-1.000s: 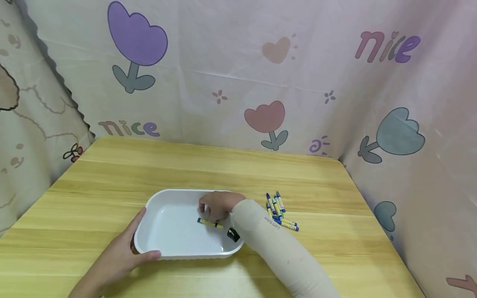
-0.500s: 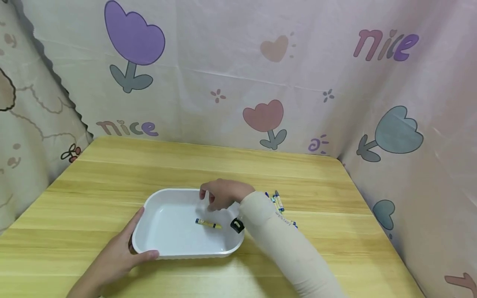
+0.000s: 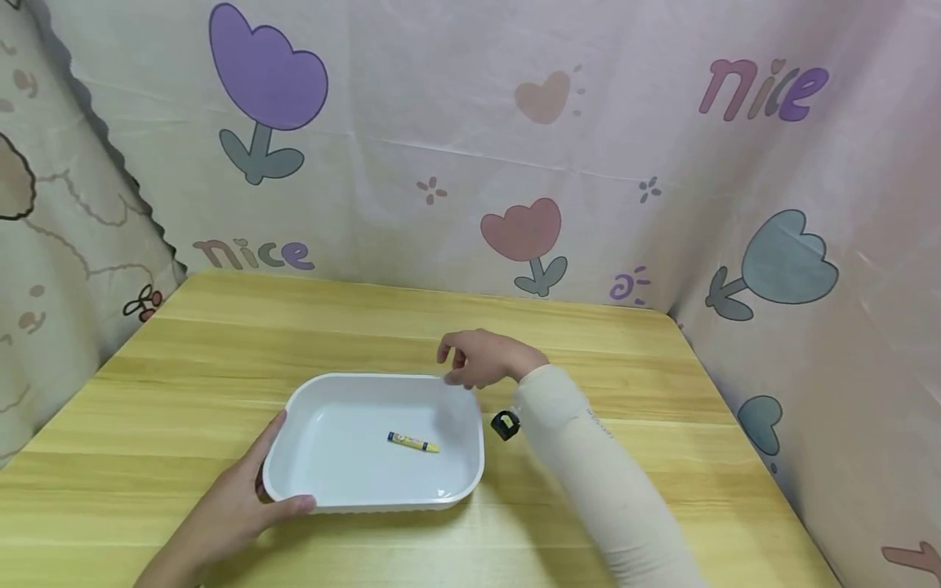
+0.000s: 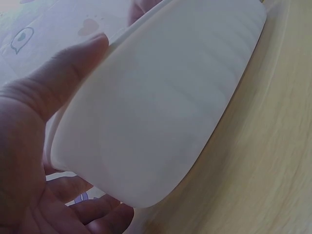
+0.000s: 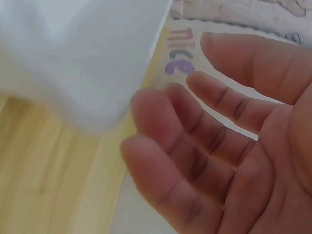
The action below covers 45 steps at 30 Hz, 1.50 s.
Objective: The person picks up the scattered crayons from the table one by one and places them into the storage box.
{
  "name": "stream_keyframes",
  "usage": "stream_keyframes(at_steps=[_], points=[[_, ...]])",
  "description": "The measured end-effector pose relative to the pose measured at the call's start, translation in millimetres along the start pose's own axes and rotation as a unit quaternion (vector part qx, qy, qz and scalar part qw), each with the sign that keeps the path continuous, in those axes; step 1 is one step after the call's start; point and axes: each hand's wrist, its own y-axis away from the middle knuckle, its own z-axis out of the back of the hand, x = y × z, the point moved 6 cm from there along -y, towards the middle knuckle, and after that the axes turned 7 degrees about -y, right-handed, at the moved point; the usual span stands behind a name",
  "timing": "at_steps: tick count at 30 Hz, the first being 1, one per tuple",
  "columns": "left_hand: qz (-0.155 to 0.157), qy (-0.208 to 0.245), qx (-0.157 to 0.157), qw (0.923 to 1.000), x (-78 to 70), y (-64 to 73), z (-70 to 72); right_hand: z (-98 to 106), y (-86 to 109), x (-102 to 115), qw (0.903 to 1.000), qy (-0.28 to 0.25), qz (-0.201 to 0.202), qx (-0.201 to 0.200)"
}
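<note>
A white plastic tray [image 3: 345, 457] stands on the table, with one yellow crayon [image 3: 413, 443] with dark blue ends lying inside it. My left hand [image 3: 238, 498] holds the tray's left end; in the left wrist view the thumb [image 4: 73, 68] lies on the rim and the fingers reach round the far side. Over the tray's back right corner hovers my right hand [image 3: 488, 358], fingers loosely bent. The right wrist view shows that palm and its fingers [image 5: 153, 170] holding nothing, beside the blurred tray.
The wooden table [image 3: 632, 490] runs back to a patterned curtain [image 3: 412, 106], which also hangs along both sides. A small black device [image 3: 506, 425] sits at the right wrist. The sleeved right forearm [image 3: 588, 474] covers the table to the tray's right.
My right hand has risen out of the tray and moved back and right, leaving the crayon lying there. Its sleeve now hides the crayon pile seen earlier. The left hand stays put.
</note>
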Motion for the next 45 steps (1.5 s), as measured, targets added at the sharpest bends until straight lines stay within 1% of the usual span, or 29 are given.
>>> stream_keyframes(at_steps=[4, 8, 14, 21, 29, 33, 42, 45], points=[[0.000, 0.005, 0.003, 1.0000, -1.4, -0.5, 0.8, 12, 6.8, -21, 0.9989, -0.042, -0.002, -0.020], [0.001, 0.006, 0.003, 1.0000, -1.9, -0.6, 1.1, 21, 14.2, -47, 0.9965, -0.071, -0.025, -0.036], [0.000, 0.005, -0.002, 1.0000, -2.0, 0.8, 1.1, 27, 24.5, -82, 0.9928, -0.093, -0.057, -0.049], [-0.005, 0.016, -0.001, 0.9999, -1.1, 2.7, 0.6, 29, 36.6, -114, 0.9887, -0.106, -0.090, -0.055], [-0.003, 0.004, -0.004, 1.0000, -2.8, 1.9, 2.2, 25, 46.5, -143, 0.9840, -0.108, -0.127, -0.064], [-0.005, 0.006, -0.008, 0.9999, -3.9, 2.9, 1.8, 22, 51.5, -154, 0.9820, -0.114, -0.134, -0.069], [-0.002, 0.012, -0.009, 0.9999, -3.9, 3.2, 3.0, 14, 59.1, -173, 0.9751, -0.113, -0.169, -0.090], [0.000, 0.015, -0.007, 0.9999, -3.6, 3.7, 2.4, 11, 59.5, -176, 0.9728, -0.125, -0.174, -0.088]])
